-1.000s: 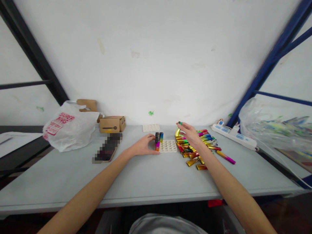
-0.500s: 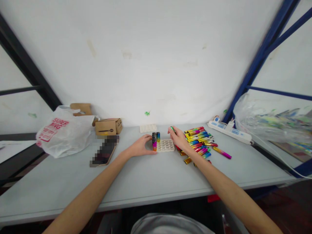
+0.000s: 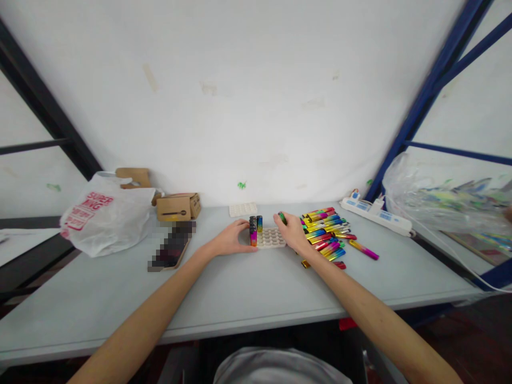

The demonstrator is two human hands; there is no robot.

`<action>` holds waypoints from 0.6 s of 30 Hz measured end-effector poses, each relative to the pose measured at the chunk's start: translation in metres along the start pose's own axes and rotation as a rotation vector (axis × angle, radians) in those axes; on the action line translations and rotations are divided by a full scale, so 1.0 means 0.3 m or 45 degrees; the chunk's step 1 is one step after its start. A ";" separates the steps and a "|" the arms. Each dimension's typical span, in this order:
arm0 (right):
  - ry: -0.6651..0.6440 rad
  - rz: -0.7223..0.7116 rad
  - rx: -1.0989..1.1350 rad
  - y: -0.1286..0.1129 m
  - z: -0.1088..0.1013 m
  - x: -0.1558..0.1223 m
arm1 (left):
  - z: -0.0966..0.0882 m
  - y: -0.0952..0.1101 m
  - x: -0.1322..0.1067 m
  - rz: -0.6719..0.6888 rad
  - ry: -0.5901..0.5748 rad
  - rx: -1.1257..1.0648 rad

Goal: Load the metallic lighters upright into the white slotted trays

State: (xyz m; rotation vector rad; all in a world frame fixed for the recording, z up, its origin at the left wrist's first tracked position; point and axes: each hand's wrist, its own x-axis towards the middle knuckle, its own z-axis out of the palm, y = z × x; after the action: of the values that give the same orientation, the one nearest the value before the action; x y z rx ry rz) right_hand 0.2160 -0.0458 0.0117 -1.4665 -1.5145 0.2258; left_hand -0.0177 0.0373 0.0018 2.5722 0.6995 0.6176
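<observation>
A white tray (image 3: pixel 272 238) with rows of holes lies on the table, and several shiny lighters (image 3: pixel 253 238) with black tops stand upright along its left end. A blue-and-yellow lighter (image 3: pixel 260 224) stands beside that row, at the back. My left hand (image 3: pixel 232 239) curves around the tray's left end, thumb at the front and fingers behind. Between the fingers of my right hand (image 3: pixel 291 230) is a lighter (image 3: pixel 282 217) with a green end, held just above the tray's right side; most of it is hidden. Right of that hand lies a pile of colourful metallic lighters (image 3: pixel 326 234).
A second white tray (image 3: pixel 242 209) lies by the wall. To the left are a cardboard box (image 3: pixel 178 207), a blurred phone (image 3: pixel 173 247) and a white plastic bag (image 3: pixel 108 213). A power strip (image 3: pixel 376 215) sits at the back right; a clear bag (image 3: pixel 448 197) is beyond it.
My right hand has come slightly down with its lighter, whose green end now tilts differently. My left hand stays at the tray's left end.
</observation>
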 end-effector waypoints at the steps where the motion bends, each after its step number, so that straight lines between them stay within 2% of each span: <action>1: -0.021 -0.017 -0.008 -0.001 -0.003 -0.002 | 0.001 -0.001 0.000 -0.005 -0.002 -0.002; 6: -0.204 -0.164 -0.095 -0.011 -0.015 -0.011 | 0.006 -0.004 0.000 -0.005 -0.013 0.006; 10: -0.132 -0.397 -0.155 -0.021 -0.021 -0.016 | 0.006 -0.002 -0.002 0.013 -0.027 0.005; 12: -0.106 -0.391 -0.183 -0.027 -0.025 -0.017 | 0.006 -0.001 -0.002 0.023 -0.025 0.004; 16: -0.197 -0.271 -0.099 -0.030 -0.032 -0.012 | 0.005 -0.001 -0.001 0.011 -0.031 0.012; 18: -0.223 -0.278 -0.084 -0.024 -0.030 -0.008 | 0.004 -0.001 -0.001 0.000 -0.033 0.010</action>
State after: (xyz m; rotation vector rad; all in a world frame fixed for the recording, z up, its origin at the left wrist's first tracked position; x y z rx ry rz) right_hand 0.2172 -0.0540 0.0201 -1.3469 -1.8256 0.1779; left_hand -0.0174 0.0371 0.0005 2.5829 0.6945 0.5817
